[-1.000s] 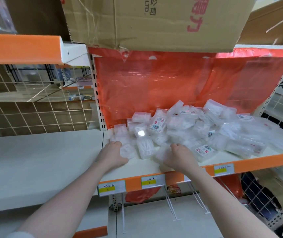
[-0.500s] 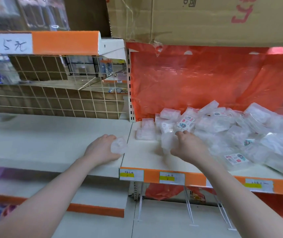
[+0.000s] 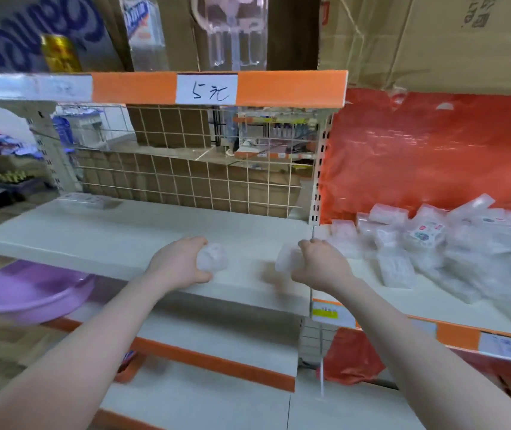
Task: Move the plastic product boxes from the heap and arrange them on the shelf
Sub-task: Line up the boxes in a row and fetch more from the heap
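A clear box (image 3: 212, 257) is gripped by the left hand (image 3: 179, 263), another box (image 3: 286, 257) by the right hand (image 3: 322, 265), both carried above the bare shelf (image 3: 124, 237) for arranging.

The white shelf (image 3: 124, 240) bears clear packets (image 3: 88, 200) at its far left; the right shelf (image 3: 372, 276) carries the heap of plastic boxes (image 3: 452, 243).

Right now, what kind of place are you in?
Probably a small shop: orange-edged white metal shelves, a handwritten white price label, and a heap of clear plastic product boxes being stocked.
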Demonstrator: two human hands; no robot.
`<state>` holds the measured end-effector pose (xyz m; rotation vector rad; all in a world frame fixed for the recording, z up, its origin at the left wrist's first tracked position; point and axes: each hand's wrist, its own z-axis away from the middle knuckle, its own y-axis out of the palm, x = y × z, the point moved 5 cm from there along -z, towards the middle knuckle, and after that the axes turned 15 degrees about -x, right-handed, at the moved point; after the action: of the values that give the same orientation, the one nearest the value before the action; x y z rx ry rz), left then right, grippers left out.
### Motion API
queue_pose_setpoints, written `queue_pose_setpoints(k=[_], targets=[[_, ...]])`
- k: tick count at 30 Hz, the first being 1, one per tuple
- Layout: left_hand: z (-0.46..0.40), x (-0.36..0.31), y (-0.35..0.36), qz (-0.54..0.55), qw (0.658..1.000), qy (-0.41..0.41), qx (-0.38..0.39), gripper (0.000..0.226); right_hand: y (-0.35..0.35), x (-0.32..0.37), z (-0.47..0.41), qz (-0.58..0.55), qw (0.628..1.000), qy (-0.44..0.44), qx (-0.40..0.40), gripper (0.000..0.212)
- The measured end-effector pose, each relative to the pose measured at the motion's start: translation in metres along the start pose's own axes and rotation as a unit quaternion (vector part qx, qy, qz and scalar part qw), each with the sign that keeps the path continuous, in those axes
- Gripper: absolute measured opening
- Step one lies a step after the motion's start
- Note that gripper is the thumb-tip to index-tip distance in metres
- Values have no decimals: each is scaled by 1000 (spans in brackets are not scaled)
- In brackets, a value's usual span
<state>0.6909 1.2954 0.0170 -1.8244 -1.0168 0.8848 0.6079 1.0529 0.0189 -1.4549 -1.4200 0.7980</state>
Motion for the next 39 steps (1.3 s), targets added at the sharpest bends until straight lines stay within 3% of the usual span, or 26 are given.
queue_pose_setpoints(k=[7,14,26,35,39], targets=[[17,121,-23,-9,1000,-1,25,69,36,125,-17,-14,1000,3,14,44],[16,213,-40,-24,999,4,33,64,63,212,-35,-23,999,5,25,51],[-39,311,-25,6,999,-16,31,70,118,270,-127,-5,999,-9,53,52],[-104,389,-9,-55,996,-27,59,72,174,327,-217,-46,995,-32,79,22],[-120,413,1,-69,994,-21,77,69,188,341,-238,-63,996,-9,65,25]])
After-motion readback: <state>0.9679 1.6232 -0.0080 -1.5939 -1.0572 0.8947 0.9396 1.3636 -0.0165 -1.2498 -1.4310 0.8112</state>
